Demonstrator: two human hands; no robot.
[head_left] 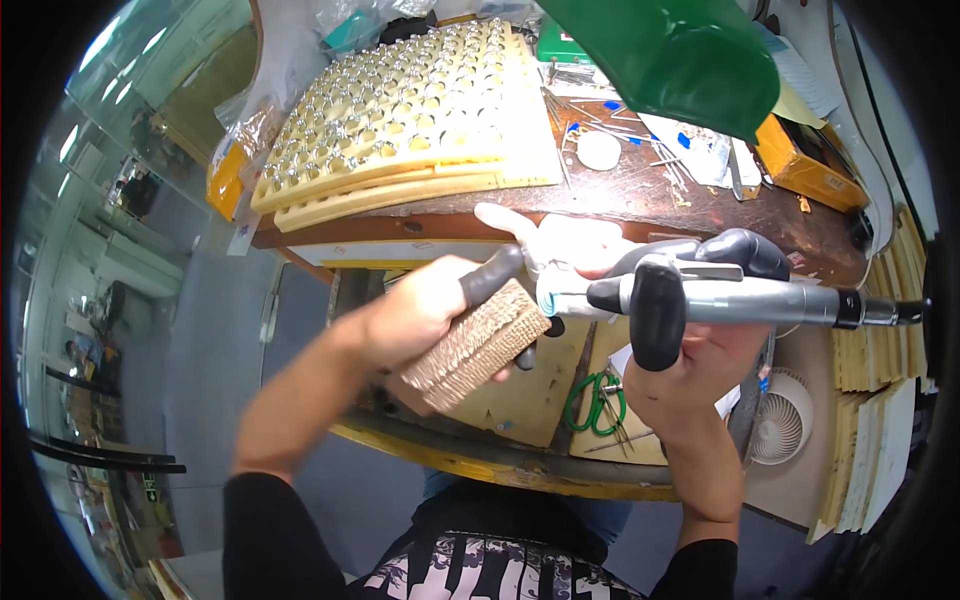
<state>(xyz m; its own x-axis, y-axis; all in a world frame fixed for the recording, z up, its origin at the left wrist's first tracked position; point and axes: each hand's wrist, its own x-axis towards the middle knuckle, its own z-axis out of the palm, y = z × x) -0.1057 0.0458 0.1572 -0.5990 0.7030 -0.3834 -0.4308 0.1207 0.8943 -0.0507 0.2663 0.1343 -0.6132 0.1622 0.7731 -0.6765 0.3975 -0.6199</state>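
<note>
My left hand [425, 305], with black covers on thumb and fingertips, is closed around a tan brush [472, 350] with dense, short bristle rows facing up. My right hand [700, 335], also with black finger covers, grips a silver rotary handpiece [770, 302] lying nearly level, its black rear end at the right. The handpiece's front end points left toward the brush; whether its tip touches the bristles I cannot tell. Just beyond both hands, a white-wrapped bench peg [530, 240] juts from the desk edge. Any small piece held at the handpiece's tip is hidden.
Stacked cream trays [400, 125] full of rings stand on the wooden desk [640, 200] at the back left. A green lamp shade [670, 60] hangs over the back right. Green-handled scissors [597, 403] lie in the pull-out drawer below. A small white fan [782, 417] sits at the right.
</note>
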